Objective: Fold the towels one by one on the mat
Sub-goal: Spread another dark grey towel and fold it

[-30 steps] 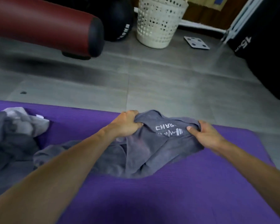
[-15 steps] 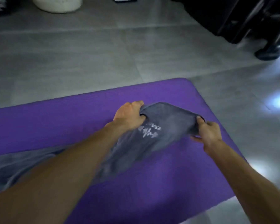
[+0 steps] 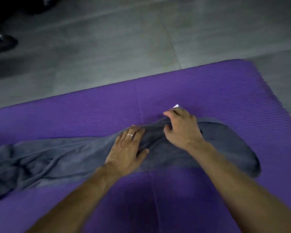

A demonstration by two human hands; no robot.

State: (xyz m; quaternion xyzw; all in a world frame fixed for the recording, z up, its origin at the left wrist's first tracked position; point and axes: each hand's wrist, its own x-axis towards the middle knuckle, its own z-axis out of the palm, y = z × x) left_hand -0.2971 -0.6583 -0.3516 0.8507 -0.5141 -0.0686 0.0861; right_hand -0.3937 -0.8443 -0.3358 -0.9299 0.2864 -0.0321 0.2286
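Note:
A grey towel [image 3: 71,153] lies stretched and rumpled across the purple mat [image 3: 208,91], running from the left edge to the right side. My left hand [image 3: 126,148] lies flat on the towel's middle with straight fingers; a ring shows on one finger. My right hand [image 3: 181,128] grips a bunched fold of the towel's far edge, fingers curled round the cloth. A small white tag [image 3: 175,105] sticks out just beyond my right hand's fingers. The towel's right end [image 3: 238,148] lies flat near the mat's right side.
Grey tiled floor [image 3: 124,47] lies beyond the mat. Dark objects [image 3: 2,42] stand at the upper left corner. The mat's far right corner [image 3: 247,64] ends close to the frame's right edge.
The towel has been lowered from the air onto the mat. My left hand let go of its grip and now lies flat on the cloth. The camera turned further right and down.

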